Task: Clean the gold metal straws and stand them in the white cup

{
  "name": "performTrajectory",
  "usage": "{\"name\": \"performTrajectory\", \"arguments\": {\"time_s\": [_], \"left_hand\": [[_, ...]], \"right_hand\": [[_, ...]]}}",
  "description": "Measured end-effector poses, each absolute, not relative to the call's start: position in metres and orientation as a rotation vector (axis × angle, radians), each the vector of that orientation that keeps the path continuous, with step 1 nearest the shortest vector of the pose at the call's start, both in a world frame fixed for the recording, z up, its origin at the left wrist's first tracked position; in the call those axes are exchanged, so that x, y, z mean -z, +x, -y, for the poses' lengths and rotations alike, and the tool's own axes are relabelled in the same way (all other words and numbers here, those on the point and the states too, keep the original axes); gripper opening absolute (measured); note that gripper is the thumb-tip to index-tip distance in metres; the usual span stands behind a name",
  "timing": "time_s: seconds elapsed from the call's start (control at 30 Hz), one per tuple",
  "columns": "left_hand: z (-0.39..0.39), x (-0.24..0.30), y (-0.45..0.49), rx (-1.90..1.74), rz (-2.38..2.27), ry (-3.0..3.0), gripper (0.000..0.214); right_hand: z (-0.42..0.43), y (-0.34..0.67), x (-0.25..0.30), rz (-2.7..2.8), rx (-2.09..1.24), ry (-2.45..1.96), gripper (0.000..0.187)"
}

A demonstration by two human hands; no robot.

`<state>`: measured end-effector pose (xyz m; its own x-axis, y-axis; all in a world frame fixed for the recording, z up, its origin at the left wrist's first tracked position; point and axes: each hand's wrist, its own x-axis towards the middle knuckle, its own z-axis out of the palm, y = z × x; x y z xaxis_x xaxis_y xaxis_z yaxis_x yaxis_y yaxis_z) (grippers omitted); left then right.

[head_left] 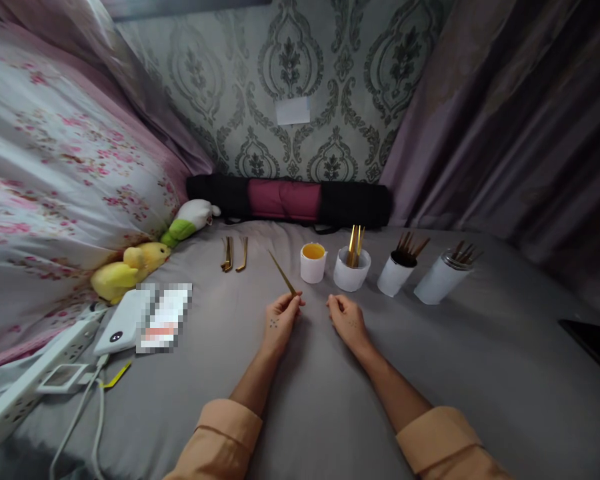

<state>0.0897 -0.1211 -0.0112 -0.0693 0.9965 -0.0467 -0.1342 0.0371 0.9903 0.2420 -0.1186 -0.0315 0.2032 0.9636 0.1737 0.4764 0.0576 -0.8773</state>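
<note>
My left hand (282,320) is closed around the lower end of slim gold tweezers (283,275), whose point slants up and to the left. My right hand (347,320) rests in a loose fist on the grey sheet (310,400), with nothing visible in its fingers. Just beyond my hands stand a white cup with a yellow inside (313,265) and a wider white cup (351,275) holding several gold tweezers (355,247). To the left lie more gold tweezers with bent ends (229,255), in two small groups.
A white tube (395,275) and a taller, tilted one (437,281) hold several brown sticks. At left are plush toys (125,267), a power bank (125,323), a power strip (35,383) and cables. A black and maroon bag (285,200) lies against the wall.
</note>
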Motion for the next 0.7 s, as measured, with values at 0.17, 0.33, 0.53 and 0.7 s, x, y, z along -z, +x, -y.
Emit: {"name": "performTrajectory", "arguments": {"time_s": [0.17, 0.33, 0.53, 0.7], "left_hand": [[0.128, 0.014, 0.09, -1.302, -1.281, 1.249, 0.036], [0.134, 0.015, 0.091, -1.328, -1.317, 1.536, 0.031], [0.138, 0.016, 0.093, -1.298, -1.27, 1.887, 0.029], [0.139, 0.019, 0.095, -1.232, -1.245, 2.066, 0.029]], "right_hand": [[0.12, 0.243, 0.03, 1.414, -0.713, -1.529, 0.039], [0.12, 0.242, 0.028, 1.376, -0.757, -1.466, 0.039], [0.125, 0.241, 0.018, 1.321, -0.87, -1.365, 0.036], [0.129, 0.24, 0.008, 1.298, -0.91, -1.256, 0.033]]}}
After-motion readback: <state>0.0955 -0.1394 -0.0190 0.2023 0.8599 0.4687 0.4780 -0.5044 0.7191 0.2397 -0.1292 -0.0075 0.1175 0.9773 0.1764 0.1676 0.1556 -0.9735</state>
